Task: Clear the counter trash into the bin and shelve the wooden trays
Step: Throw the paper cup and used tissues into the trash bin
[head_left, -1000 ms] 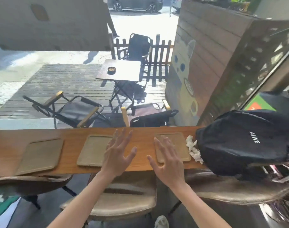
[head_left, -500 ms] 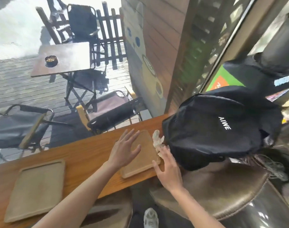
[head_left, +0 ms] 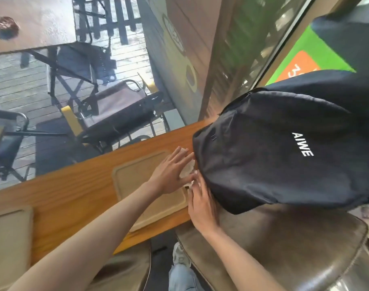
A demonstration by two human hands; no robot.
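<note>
A crumpled white tissue [head_left: 188, 169] lies on the wooden counter [head_left: 74, 185], between a wooden tray [head_left: 137, 185] and a black backpack [head_left: 274, 154]. My left hand [head_left: 171, 171] reaches across the tray and rests flat on the tissue with its fingers stretched out. My right hand [head_left: 200, 204] comes in from below, its fingertips touching the tissue's lower end at the backpack's edge. Neither hand has closed around the tissue. A second wooden tray [head_left: 9, 234] lies at the counter's left, cut off by the frame edge.
The backpack overhangs the counter's right end and a brown padded stool [head_left: 295, 248]. Another stool seat [head_left: 124, 269] sits under the counter. Behind the glass are folding chairs [head_left: 116, 110] and a small table [head_left: 32, 24] on a deck.
The view has swung right and closer to the backpack. My left hand slid from the tray onto the tissue, and my right hand moved up to the tissue's lower end.
</note>
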